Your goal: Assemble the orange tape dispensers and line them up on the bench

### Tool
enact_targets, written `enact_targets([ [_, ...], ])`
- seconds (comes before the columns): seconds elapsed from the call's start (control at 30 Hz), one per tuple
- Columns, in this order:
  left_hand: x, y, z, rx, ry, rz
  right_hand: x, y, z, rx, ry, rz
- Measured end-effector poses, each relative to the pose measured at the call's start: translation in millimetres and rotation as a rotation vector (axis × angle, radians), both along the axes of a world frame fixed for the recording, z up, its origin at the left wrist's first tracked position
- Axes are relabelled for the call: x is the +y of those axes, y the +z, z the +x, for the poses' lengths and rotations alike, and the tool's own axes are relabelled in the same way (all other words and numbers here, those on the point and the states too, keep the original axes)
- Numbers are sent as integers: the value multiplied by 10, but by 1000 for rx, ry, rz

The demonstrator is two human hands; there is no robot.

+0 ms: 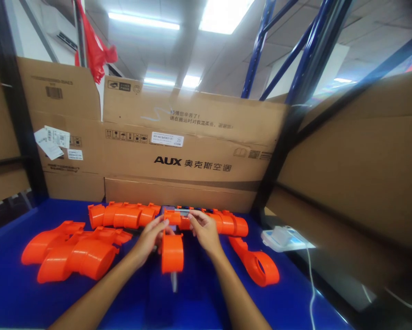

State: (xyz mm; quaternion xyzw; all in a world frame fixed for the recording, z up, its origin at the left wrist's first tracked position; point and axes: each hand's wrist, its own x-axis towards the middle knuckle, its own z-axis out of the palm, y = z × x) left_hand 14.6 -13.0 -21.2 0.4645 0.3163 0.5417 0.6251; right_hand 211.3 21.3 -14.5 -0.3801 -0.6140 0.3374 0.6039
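In the middle of the blue table surface, my left hand (154,238) is closed on an orange plastic piece (172,254) that ends in a wide rounded band facing me. Just right of it, my right hand (204,229) has its thumb and fingertips pinched together by the piece's upper end. A clear or metallic strip (181,212) lies by those fingertips; whether they grip it or something smaller, I cannot tell. Below the held piece a narrow pale bar (174,282) sticks out. Behind both hands a purple-grey object (164,209) is mostly hidden.
Several orange pieces stand in a row at the back left (126,216) and back right (228,223). More lie in a left pile (75,254), and one single piece (264,268) lies at right. A white power strip (286,239) with a cable sits right; a cardboard wall (130,160) stands behind.
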Motion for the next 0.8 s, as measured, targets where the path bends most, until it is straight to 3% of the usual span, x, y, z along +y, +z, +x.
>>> enact_targets([
  [0.4, 46, 31, -10, -58, 12, 57, -25, 2, -8, 27, -35, 29],
  [0.8, 9, 11, -15, 6, -5, 91, -126, 35, -71, -164, 67, 185],
])
